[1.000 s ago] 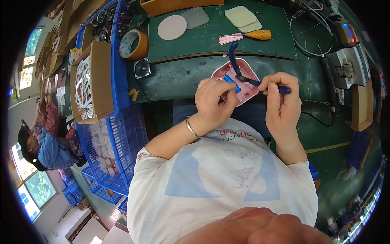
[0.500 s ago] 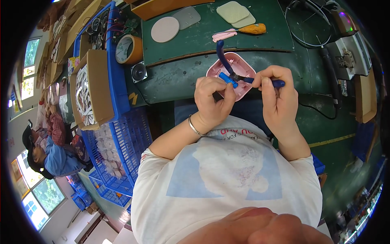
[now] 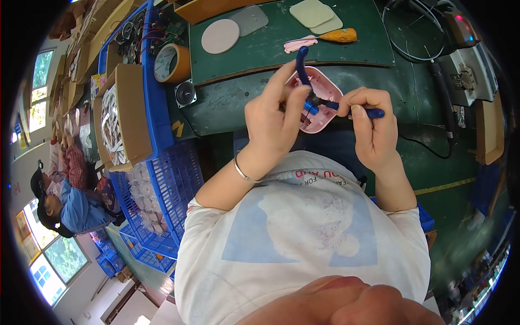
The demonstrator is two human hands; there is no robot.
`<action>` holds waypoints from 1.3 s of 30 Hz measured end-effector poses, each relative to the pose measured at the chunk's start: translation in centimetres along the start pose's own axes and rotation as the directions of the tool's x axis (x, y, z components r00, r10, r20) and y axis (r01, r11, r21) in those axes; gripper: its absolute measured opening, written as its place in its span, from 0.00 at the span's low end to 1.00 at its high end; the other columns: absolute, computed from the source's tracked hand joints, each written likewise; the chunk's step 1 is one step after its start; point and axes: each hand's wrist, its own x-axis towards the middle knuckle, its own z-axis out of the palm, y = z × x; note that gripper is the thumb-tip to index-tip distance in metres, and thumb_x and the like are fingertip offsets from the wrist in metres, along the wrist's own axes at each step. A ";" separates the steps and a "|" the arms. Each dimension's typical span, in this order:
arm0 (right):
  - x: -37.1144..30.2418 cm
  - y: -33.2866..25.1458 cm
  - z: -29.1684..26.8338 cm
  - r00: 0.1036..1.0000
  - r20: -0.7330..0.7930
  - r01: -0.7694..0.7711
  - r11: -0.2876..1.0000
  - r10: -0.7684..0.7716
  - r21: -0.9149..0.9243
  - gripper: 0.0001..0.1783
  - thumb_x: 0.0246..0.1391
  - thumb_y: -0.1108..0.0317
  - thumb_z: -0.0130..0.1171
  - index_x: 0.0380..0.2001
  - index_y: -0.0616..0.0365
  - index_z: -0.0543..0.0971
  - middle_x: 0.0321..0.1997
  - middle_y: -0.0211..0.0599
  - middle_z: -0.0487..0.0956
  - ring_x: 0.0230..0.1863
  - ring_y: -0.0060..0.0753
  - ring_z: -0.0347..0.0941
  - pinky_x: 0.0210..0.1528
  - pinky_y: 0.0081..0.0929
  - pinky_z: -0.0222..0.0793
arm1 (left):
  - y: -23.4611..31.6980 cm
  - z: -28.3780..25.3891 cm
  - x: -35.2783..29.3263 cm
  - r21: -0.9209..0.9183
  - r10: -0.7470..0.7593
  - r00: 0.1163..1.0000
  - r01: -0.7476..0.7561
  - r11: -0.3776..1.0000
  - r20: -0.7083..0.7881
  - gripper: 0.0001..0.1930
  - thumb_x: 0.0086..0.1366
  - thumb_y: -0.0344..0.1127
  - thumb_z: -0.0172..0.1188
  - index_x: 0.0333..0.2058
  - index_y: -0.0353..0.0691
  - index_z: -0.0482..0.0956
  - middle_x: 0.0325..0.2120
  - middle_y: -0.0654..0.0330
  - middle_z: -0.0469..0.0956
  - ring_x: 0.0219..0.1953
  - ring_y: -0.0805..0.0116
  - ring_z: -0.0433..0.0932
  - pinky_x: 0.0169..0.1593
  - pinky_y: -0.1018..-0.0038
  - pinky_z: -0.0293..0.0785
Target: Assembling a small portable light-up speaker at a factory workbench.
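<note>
A pair of pliers [image 3: 301,60] with dark blue handles is spread wide over a pink plastic shell [image 3: 325,81]. One handle points away from me, the other to the right. My left hand [image 3: 273,114] is closed around the far handle, its thumb near the pivot. My right hand [image 3: 372,122] grips the right handle between thumb and curled fingers. A small blue cylinder [image 3: 311,108] sits at the pliers' head, above the shell; whether the jaws bite it is hidden.
Beyond lie a screwdriver with an orange handle [image 3: 338,36], pink strips [image 3: 299,44], a round pale plate [image 3: 220,36] and cream pads [image 3: 313,15]. To the left are a tape roll [image 3: 181,64], a small speaker [image 3: 186,93] and a blue crate [image 3: 179,189]. A black-handled tool [image 3: 443,95] lies right.
My left hand has let go of the blue cylinder and moved left and up onto the pliers' far handle. My right hand keeps its grip with little movement.
</note>
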 end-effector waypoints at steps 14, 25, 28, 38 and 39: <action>6.5 0.0 2.3 0.962 0.264 -0.150 0.683 -0.064 0.715 0.43 0.54 0.66 0.57 0.73 0.61 0.57 0.64 0.46 0.70 0.59 0.33 0.69 0.61 0.30 0.66 | -1.7 1.0 0.3 0.165 0.121 0.992 -0.112 0.980 -0.045 0.15 0.65 0.31 0.66 0.50 0.38 0.79 0.18 0.60 0.76 0.17 0.65 0.77 0.23 0.72 0.71; 7.6 0.2 2.8 0.964 0.201 0.098 0.932 -0.176 0.350 0.23 0.68 0.60 0.47 0.48 0.72 0.78 0.40 0.46 0.81 0.43 0.35 0.79 0.49 0.28 0.74 | -3.3 -0.2 -1.5 -0.061 0.197 0.980 -0.198 0.978 -0.009 0.19 0.64 0.21 0.61 0.54 0.29 0.75 0.18 0.62 0.77 0.19 0.76 0.78 0.24 0.79 0.73; 7.7 -0.2 3.1 0.952 0.143 0.219 0.928 -0.271 0.302 0.23 0.71 0.58 0.46 0.39 0.72 0.79 0.33 0.44 0.81 0.36 0.35 0.79 0.45 0.30 0.76 | -3.9 -0.3 -2.6 -0.267 0.169 0.985 -0.175 0.948 -0.045 0.21 0.63 0.19 0.60 0.56 0.30 0.73 0.25 0.59 0.79 0.25 0.75 0.80 0.30 0.79 0.76; 8.0 0.1 2.7 0.951 0.099 0.250 0.914 -0.294 0.321 0.24 0.73 0.62 0.47 0.23 0.67 0.73 0.24 0.44 0.77 0.26 0.35 0.75 0.32 0.30 0.73 | -5.4 -2.1 -3.3 -0.195 0.363 0.918 -0.331 0.923 0.159 0.26 0.45 0.37 0.82 0.39 0.39 0.76 0.32 0.58 0.80 0.35 0.60 0.80 0.41 0.69 0.76; 7.8 0.1 2.7 0.949 0.103 0.253 0.913 -0.299 0.320 0.24 0.73 0.62 0.47 0.23 0.67 0.73 0.24 0.44 0.77 0.26 0.35 0.75 0.32 0.30 0.73 | -5.0 -1.9 -3.4 -0.192 0.300 0.943 -0.270 0.944 0.147 0.23 0.44 0.39 0.82 0.34 0.41 0.77 0.31 0.60 0.80 0.35 0.56 0.79 0.41 0.67 0.75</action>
